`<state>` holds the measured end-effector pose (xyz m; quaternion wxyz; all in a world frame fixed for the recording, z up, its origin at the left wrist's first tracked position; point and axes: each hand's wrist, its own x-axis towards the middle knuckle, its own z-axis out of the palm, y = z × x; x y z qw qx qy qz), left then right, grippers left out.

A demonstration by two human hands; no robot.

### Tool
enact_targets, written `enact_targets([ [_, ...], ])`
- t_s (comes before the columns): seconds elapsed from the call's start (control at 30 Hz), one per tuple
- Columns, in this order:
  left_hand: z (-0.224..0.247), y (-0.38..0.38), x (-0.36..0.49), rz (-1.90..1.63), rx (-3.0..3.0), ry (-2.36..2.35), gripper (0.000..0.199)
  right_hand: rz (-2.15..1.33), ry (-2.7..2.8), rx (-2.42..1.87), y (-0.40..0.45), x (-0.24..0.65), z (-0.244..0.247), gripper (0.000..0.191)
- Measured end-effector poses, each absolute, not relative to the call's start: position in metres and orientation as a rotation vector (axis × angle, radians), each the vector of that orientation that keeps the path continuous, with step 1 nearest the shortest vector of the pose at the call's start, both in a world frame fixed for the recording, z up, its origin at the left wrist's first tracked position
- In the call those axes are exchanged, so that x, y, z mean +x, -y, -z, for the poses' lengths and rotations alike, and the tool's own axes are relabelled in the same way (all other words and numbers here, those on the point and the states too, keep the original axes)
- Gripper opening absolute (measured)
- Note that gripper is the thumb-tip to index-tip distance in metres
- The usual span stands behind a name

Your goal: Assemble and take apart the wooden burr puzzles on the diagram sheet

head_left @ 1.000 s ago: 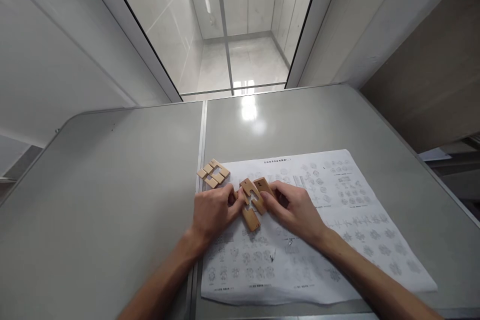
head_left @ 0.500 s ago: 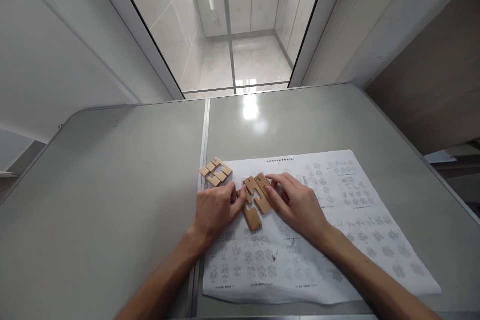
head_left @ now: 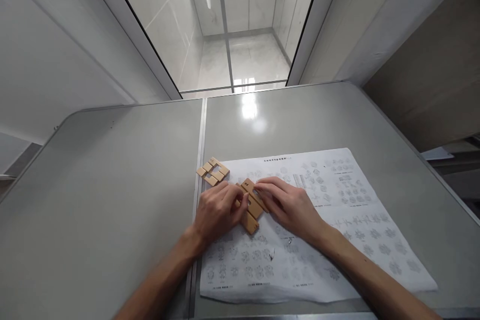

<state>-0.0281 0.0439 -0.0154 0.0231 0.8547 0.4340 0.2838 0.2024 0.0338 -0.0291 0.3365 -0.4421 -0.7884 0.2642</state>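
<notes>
- Centrally, on the near part of the gray tabletop [head_left: 112, 200], a printed paper sheet [head_left: 326, 280] bears a small cluster of flat wooden pieces between the two hands.
- A wooden piece marked "2" [head_left: 248, 187] lies slanted in this cluster, just right of the left fingers and just left of the right fingers.
- Another wooden piece [head_left: 251, 225] sticks out on the near side, below the left thumb.
- The left hand [head_left: 221, 207] has its thumb and forefinger bent close together over the cluster's left side; whether they pinch a piece cannot be told.
- The right hand [head_left: 288, 202] has curved fingers at the cluster's far right edge; their tips are partly hidden, so a firm grasp cannot be confirmed.
- A second group of wooden pieces [head_left: 222, 166], arranged around small openings, sits at the sheet's far left corner, just beyond the left hand.
- Farther off, behind a glass door, stand cabinets [head_left: 236, 5] with shut fronts, their contents hidden.
</notes>
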Motion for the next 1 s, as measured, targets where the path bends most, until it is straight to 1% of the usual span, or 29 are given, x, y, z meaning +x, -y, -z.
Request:
enact_targets([
  [0.07, 0.0128, -0.0443, -0.0264, -0.894, 2.675, -1.217, 0.019, -0.74, 2.067, -1.083, -0.0337, 0.2026, 0.0284, 0.025],
  [0.17, 0.0089, -0.0441, -0.0242, -0.863, 2.638, -1.041, 0.006, -0.836, 2.1, -1.03, -0.0339, 0.2036, 0.0257, 0.028],
  [0.33, 0.0055, -0.0424, -0.0223, -0.732, 2.541, -0.861, 0.008, -0.955, 2.065, -1.071, -0.0334, 0.2036, 0.0238, 0.027],
  [0.4, 0.0055, -0.0423, -0.0219, -0.672, 2.56, -0.831, 0.014, -0.947, 2.03, -1.109, -0.0329, 0.2033, 0.0262, 0.027],
  [0.5, 0.0072, -0.043, -0.0216, -0.624, 2.591, -0.802, 0.034, -0.929, 2.015, -1.131, -0.0321, 0.2033, 0.03, 0.026],
  [0.57, 0.0092, -0.0437, -0.0218, -0.618, 2.591, -0.798, 0.039, -0.921, 2.014, -1.145, -0.0318, 0.2031, 0.0306, 0.026],
  [0.63, 0.0113, -0.0443, -0.0221, -0.611, 2.59, -0.811, 0.036, -0.909, 2.017, -1.153, -0.0318, 0.2027, 0.0293, 0.026],
  [0.8, 0.0138, -0.0441, -0.0219, -0.589, 2.586, -0.858, 0.019, -0.899, 2.026, -1.147, -0.0318, 0.2015, 0.0254, 0.025],
  [1.0, 0.0139, -0.0427, -0.022, -0.643, 2.618, -0.904, 0.011, -0.917, 2.008, -1.138, -0.0309, 0.2014, 0.0262, 0.023],
])
